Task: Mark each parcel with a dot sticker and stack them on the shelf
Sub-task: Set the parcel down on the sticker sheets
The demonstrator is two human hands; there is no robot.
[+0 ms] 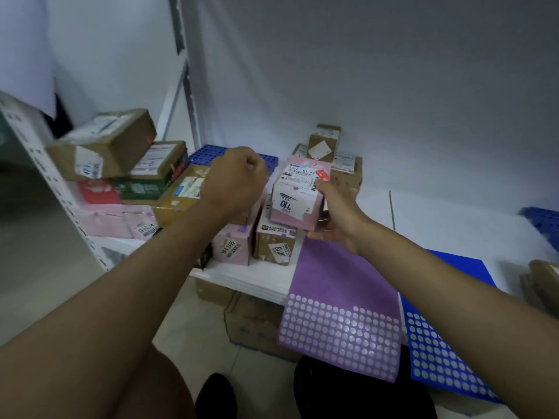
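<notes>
My right hand (335, 216) grips a pink parcel (295, 196) with a white shipping label, holding it by its right side just above two parcels: a pink box (231, 247) and a brown box (273, 246) on the white shelf (254, 278). My left hand (234, 179) hovers to the left of the held parcel with its fingers curled closed; nothing shows in it. A purple dot-sticker sheet (338, 309) hangs over the shelf's front edge below my right wrist. Beside it on the right lies a blue dot-sticker sheet (441, 343).
A pile of brown, green, red and pink parcels (121, 176) fills the shelf's left part. More brown boxes (329, 152) stand at the back by the wall. A blue plastic grid (211, 152) lies behind my left hand. Cardboard boxes (257, 322) sit on the floor under the shelf.
</notes>
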